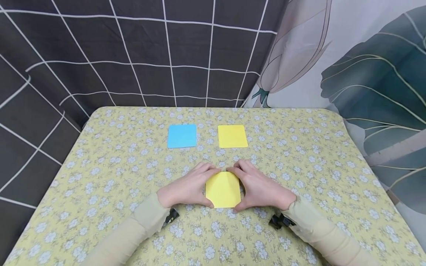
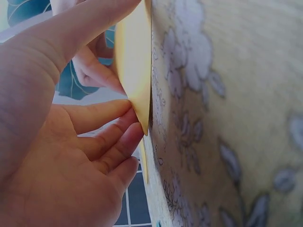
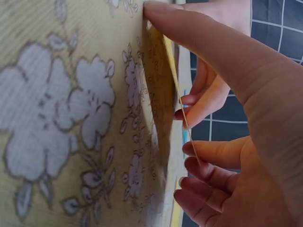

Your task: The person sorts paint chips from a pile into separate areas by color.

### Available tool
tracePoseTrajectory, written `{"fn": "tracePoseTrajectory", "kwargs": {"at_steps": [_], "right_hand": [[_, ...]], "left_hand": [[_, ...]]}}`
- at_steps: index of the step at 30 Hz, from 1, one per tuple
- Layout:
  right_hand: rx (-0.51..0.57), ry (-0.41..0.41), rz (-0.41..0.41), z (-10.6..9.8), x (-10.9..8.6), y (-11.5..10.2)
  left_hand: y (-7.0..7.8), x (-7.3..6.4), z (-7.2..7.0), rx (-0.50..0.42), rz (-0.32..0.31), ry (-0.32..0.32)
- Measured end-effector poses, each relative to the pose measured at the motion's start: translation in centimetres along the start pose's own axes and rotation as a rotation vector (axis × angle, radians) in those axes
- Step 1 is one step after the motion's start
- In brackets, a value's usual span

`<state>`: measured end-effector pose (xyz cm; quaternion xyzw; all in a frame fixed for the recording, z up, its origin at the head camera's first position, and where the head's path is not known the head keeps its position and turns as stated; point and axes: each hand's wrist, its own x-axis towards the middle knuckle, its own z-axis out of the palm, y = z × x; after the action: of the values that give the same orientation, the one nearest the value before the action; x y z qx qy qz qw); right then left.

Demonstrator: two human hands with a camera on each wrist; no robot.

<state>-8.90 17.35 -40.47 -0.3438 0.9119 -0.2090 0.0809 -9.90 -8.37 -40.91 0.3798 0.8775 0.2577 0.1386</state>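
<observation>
A thin yellow square sheet of paper (image 1: 223, 190) lies between my two hands near the middle of the table. My left hand (image 1: 191, 186) holds its left side, thumb at the near corner and fingertips at the far edge. On the right side, my right hand (image 1: 261, 186) grips it the same way. The right wrist view shows the sheet (image 3: 182, 90) bowed, with a shaded gap under it and its edge at the fingertips (image 3: 191, 163). From the left wrist, the paper (image 2: 135, 61) appears edge-on, fingers touching its far corner.
Beyond the hands, a blue square stack of paper (image 1: 182, 136) lies at left and a yellow square stack (image 1: 232, 136) at right. All rest on a yellow floral tablecloth (image 1: 116, 177). A dark gridded cloth (image 1: 149, 48) hangs behind the table, with a leaf-patterned curtain (image 1: 376, 85) at right.
</observation>
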Motion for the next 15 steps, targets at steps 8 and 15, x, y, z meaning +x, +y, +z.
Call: {"fn": "tracePoseTrajectory", "kwargs": {"at_steps": [8, 15], "right_hand": [[-0.019, 0.009, -0.033, -0.38, -0.19, -0.3], [0.023, 0.014, -0.011, -0.39, -0.19, -0.16]], "left_hand": [[0.12, -0.07, -0.12, 0.005, 0.003, -0.01], [0.14, -0.27, -0.18, 0.014, 0.02, 0.012]]}}
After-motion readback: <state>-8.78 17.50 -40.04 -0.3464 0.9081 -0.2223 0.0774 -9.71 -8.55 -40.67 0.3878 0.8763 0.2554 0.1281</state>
